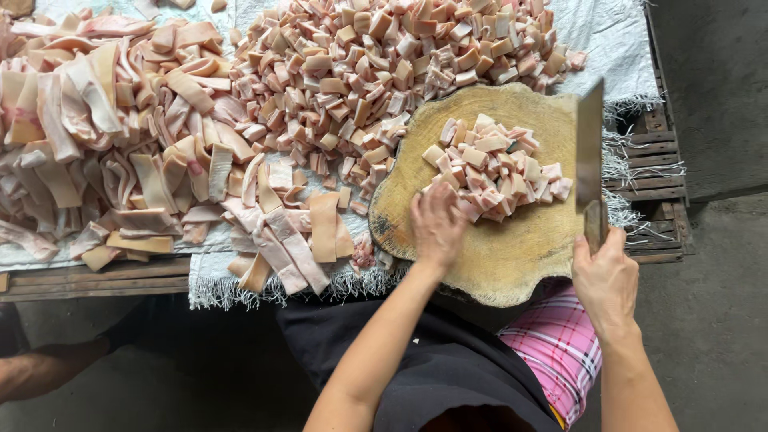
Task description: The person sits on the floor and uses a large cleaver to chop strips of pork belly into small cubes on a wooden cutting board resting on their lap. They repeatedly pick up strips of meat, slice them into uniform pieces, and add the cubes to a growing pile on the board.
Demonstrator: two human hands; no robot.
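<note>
A round wooden chopping block (512,256) carries a small heap of pale pink diced meat pieces (492,164). My left hand (436,224) rests on the near edge of that heap, fingers spread against the cubes. My right hand (606,276) grips the handle of a cleaver (590,148), held upright at the block's right side with its blade edge-on to the camera, just right of the cubes.
A big pile of diced pieces (384,64) lies beyond the block on a white woven sheet (600,32). Long uncut strips (120,144) cover the left. Everything sits on a wooden slatted pallet (656,160). Another person's arm (40,372) shows at lower left.
</note>
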